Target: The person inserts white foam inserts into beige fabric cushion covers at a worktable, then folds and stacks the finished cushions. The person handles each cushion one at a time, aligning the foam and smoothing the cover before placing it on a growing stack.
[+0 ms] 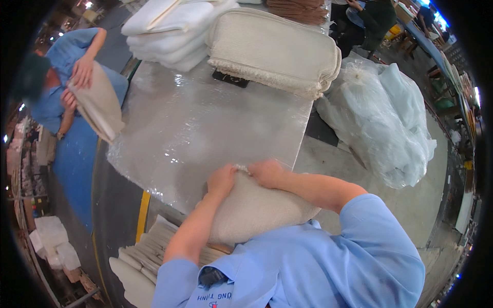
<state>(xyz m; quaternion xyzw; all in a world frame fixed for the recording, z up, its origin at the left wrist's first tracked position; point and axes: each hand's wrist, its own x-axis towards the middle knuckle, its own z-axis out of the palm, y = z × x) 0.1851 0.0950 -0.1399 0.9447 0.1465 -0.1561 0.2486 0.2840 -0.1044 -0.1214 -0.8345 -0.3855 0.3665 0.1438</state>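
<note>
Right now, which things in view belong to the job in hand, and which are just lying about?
Job in hand:
beige cloth, pinched by left hand and right hand
probably the folded beige stack, similar in colour

Apparently lying about:
white folded stack
brown stack
plastic-wrapped bundle beside the table

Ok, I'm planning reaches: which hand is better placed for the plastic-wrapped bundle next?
Probably the right hand: it's nearer the plastic-wrapped bundle, while the left hand would reach across. Both hold the beige cloth, though.

Shiny, plastic-covered table [215,120]: white folded stack [172,43], beige folded stack [275,49], brown stack [298,11], black flat object [230,79] by beige.
</note>
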